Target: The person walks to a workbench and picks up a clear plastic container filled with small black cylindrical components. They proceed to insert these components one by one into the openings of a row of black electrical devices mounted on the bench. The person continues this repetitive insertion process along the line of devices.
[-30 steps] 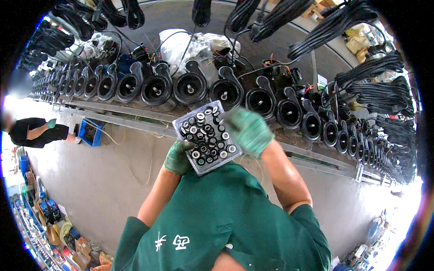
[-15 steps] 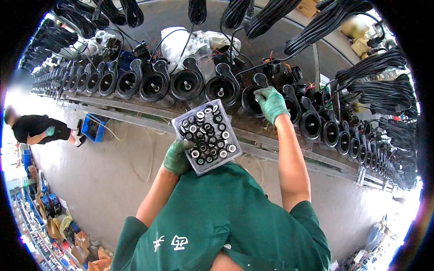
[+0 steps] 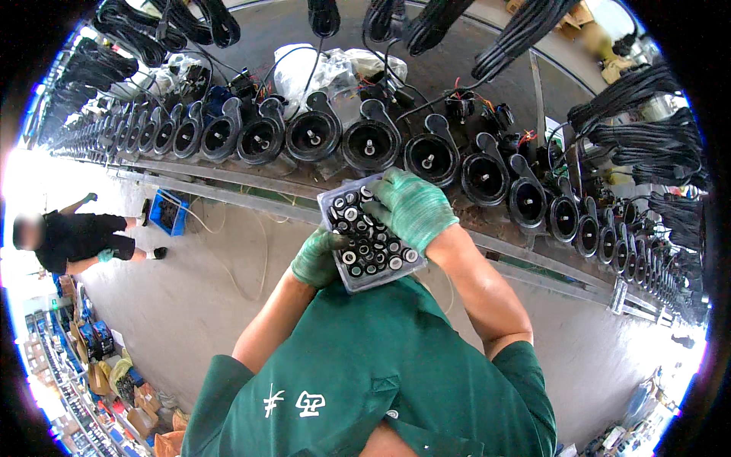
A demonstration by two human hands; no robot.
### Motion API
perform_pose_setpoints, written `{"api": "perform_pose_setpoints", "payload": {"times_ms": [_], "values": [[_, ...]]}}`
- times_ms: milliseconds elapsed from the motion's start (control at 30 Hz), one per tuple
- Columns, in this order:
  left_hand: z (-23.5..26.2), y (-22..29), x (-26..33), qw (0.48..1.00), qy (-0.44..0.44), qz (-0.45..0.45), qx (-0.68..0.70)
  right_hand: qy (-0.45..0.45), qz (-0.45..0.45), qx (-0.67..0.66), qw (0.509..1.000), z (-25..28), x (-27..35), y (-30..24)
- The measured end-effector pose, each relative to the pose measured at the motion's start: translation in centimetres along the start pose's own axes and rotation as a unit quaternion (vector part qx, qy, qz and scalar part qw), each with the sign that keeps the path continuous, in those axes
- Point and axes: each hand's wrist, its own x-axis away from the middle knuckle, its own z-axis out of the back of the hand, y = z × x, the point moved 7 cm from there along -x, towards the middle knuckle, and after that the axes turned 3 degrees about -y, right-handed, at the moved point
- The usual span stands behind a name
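The long dark bench [image 3: 449, 72] curves out of sight at both rims of the view, and the grey floor [image 3: 183, 282] opens in front of it, showing between its front rail and the person's left forearm. Hanging cable bundles [image 3: 525, 34] are cut off above; the row of round black housings [image 3: 371, 147] blurs together at its far ends. The clear tray [image 3: 387, 279] is before the person's chest, its far side overlapping the bench edge in view, contact unclear. The right hand [image 3: 415, 209] covers its far right corner, bent fingertips partly hidden; whether they pinch anything cannot be told. The left hand [image 3: 314, 257] grips the left side, thumb over the rim. Small black-and-silver rings [image 3: 364, 249] lie jumbled inside, some hidden.
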Motion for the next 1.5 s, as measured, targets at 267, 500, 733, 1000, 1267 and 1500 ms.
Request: {"api": "perform_pose_setpoints", "payload": {"times_ms": [267,500,733,1000,1267,1500], "values": [[-1.0,-3.5,-1.3,0.999,0.003,0.027,0.018,0.097,0.041,0.006,0.994,-0.5,3.8,2.5],[-1.9,-6.5,-1.8,0.998,0.042,0.047,0.014,0.099,0.063,0.009,0.993,-1.4,7.0,4.3],[-3.4,-8.0,-2.3,0.998,0.027,0.052,0.014,0.192,0.065,-0.086,0.976,2.6,9.0,6.5],[-3.2,-6.6,-1.5,0.998,0.001,0.049,0.032,0.252,-0.201,-0.007,0.947,5.0,10.5,20.9],[-1.2,-4.7,-0.9,0.997,0.002,0.054,0.047,0.179,-0.186,0.036,0.965,3.8,9.6,20.8],[0.5,-5.0,-1.6,0.992,-0.053,0.081,0.080,0.183,-0.095,0.015,0.978,3.4,9.0,7.8]]}}
